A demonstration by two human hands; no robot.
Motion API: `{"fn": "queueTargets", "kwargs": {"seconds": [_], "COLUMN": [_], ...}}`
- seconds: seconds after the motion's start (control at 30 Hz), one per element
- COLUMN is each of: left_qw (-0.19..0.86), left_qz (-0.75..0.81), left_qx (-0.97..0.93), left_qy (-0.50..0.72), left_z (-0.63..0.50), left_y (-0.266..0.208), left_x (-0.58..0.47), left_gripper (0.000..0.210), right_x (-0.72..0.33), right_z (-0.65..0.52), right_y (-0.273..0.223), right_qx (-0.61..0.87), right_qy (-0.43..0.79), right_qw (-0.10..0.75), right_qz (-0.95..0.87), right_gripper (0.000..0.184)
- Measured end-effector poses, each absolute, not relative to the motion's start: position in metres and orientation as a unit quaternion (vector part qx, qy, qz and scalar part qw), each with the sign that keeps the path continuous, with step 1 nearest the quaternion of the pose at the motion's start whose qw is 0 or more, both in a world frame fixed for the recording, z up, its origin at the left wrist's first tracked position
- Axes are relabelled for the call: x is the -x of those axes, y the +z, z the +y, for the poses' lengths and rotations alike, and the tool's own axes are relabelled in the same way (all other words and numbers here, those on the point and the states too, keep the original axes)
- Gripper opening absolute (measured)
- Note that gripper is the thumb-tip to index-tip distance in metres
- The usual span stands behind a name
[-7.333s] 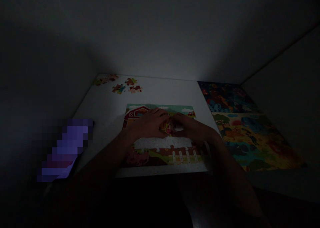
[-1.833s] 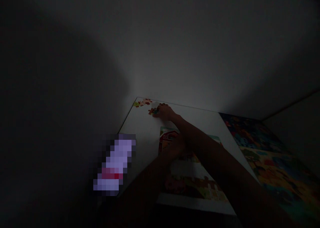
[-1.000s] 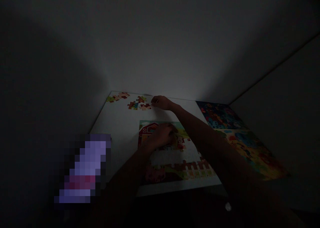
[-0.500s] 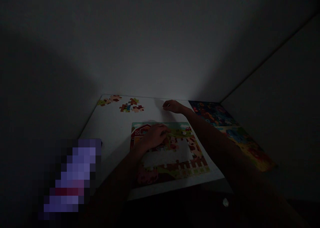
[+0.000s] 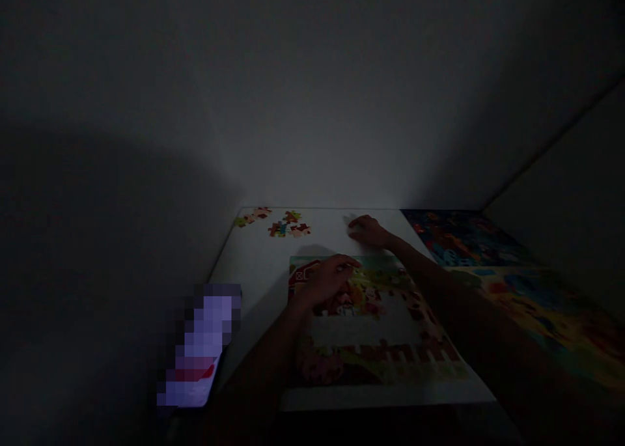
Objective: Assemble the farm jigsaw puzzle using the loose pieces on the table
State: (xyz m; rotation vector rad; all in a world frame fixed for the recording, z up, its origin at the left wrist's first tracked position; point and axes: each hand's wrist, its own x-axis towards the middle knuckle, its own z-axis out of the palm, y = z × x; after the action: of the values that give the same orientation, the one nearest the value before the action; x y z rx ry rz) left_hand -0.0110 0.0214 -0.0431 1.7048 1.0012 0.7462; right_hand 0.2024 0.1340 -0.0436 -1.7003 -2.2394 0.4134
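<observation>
A farm-picture jigsaw puzzle, partly filled with bare gaps in its middle, lies on the white table. My left hand is over its upper left part beside the red barn, fingers loosely stretched toward the top edge. Whether it touches the pieces is too dark to tell. Beyond the puzzle's top edge, my right hand is low over the white tabletop, fingers bent but apart, with nothing visible in them. To its left, near the back edge, lie several loose puzzle pieces.
More loose pieces sit at the back left corner. A lit phone, blurred out, is at the left edge. On the right lie a dark picture puzzle and a yellowish one. A wall rises behind the table; lighting is dim.
The camera view has shifted, so the table appears farther right and lower. My right hand's fingers have spread a little from a more curled shape. My left hand stays over the puzzle.
</observation>
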Motion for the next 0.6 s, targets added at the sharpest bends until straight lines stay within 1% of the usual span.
{"fn": "queueTargets", "kwargs": {"seconds": [0.17, 0.37, 0.47, 0.6], "left_qw": [0.535, 0.545, 0.519, 0.440], "left_qz": [0.443, 0.450, 0.461, 0.498], "left_qx": [-0.633, -0.589, -0.592, -0.620], "left_qy": [0.343, 0.392, 0.409, 0.418], "left_z": [0.029, 0.033, 0.035, 0.042], "left_y": [-0.041, -0.037, -0.036, -0.036], "left_x": [0.012, 0.017, 0.023, 0.032], "left_gripper": [0.027, 0.022, 0.025, 0.028], "right_x": [-0.207, -0.211, -0.210, -0.207], "right_z": [0.137, 0.142, 0.142, 0.140], "right_y": [-0.077, -0.089, -0.087, -0.085], "right_qx": [0.601, 0.587, 0.595, 0.609], "right_qy": [0.094, 0.109, 0.118, 0.124], "right_qw": [0.241, 0.277, 0.291, 0.297], "right_qz": [-0.756, -0.753, -0.740, -0.725], "right_gripper": [0.033, 0.032, 0.034, 0.035]}}
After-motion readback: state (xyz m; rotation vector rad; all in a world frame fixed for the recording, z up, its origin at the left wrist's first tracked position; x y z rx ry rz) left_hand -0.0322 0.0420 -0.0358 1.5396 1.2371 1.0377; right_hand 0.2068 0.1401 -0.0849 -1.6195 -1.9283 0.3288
